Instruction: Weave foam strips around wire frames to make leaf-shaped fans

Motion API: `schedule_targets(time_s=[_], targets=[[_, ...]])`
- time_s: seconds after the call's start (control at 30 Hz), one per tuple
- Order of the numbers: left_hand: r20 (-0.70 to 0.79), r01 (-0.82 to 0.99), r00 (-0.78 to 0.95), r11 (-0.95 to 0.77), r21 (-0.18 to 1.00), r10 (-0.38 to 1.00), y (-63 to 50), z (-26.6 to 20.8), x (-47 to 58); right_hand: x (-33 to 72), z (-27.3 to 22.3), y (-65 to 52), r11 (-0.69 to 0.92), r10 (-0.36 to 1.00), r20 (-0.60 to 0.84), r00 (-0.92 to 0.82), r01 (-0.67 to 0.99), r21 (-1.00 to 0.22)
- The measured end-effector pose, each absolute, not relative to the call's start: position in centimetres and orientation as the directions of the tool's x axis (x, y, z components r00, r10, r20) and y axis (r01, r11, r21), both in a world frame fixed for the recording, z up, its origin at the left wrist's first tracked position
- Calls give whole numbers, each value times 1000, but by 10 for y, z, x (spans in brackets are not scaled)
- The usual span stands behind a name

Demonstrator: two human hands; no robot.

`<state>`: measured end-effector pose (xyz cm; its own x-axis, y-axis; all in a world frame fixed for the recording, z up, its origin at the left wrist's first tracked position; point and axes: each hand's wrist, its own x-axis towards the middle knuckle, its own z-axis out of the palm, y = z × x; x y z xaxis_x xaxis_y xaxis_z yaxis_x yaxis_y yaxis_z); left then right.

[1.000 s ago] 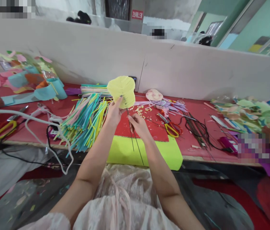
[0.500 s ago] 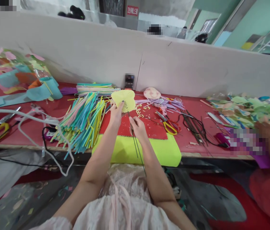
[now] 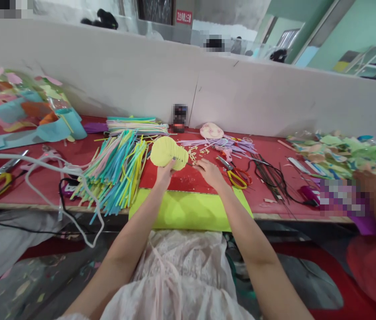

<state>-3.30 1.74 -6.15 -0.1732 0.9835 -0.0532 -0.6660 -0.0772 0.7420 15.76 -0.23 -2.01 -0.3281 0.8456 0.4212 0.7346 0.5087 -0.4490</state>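
At the dial's centre, the left hand (image 3: 166, 172) grips a yellow piece (image 3: 164, 152); the right hand (image 3: 210, 172) pinches its dark stem (image 3: 190, 164). At twelve o'clock, a red sign (image 3: 184, 17) bears white Chinese characters beginning "卫生间"; scissors (image 3: 237, 180) lie at three.

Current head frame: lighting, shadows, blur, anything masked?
Head view: soft light, faint shadow on the pale partition beside the far-left pile; head view: blocky pixelation partly covers the purple item at right; head view: yellow piece in the left hand reads clearly, grip of the right hand barely resolves.
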Motion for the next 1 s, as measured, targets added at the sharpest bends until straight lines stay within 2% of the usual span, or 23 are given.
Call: schedule_targets(time_s=[0.3, 0.4, 0.57, 0.73, 1.0], targets=[[-88, -659, -127, -18, 752, 988, 27, -80, -30, 168, -36, 12, 544, 837, 323, -441, 607, -579], [-139, -631, -171, -1, 776, 975, 30, -82, -30, 170, -36, 14, 559, 823, 284, -491, 615, -557], [-159, -660, -193, -8, 751, 968, 31, -83, -31, 171, -30, 11, 606, 795, 287, -534, 688, -398], [-160, -733, -166, -13, 680, 973, 31, -84, -30, 165, -27, 13, 606, 765, 405, -501, 773, -186], [-153, -740, -178, -29, 671, 972, 30, -86, -28, 155, -46, 19, 537, 697, 520, -493, 840, 76]])
